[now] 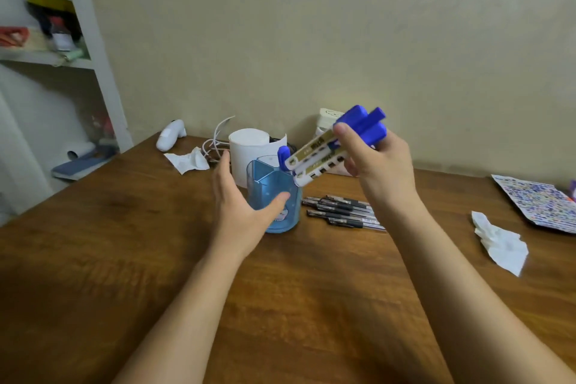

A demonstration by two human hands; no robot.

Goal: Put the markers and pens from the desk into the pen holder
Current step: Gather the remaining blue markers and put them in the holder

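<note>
A translucent blue pen holder (271, 184) stands upright on the wooden desk (280, 305). My left hand (240, 206) wraps its near left side, thumb across the front. My right hand (377, 159) grips a bundle of white markers with blue caps (321, 151), tilted, their lower ends just above the holder's right rim. One blue-capped marker (283, 156) stands inside the holder. Several dark pens (339, 210) lie on the desk just right of the holder.
A white cylinder (249, 150) and tangled cables stand behind the holder. Crumpled paper (188, 160) lies at the back left, a crumpled tissue (501, 243) at the right, a patterned sheet (539, 201) at the far right. A shelf unit (46, 40) stands left of the desk.
</note>
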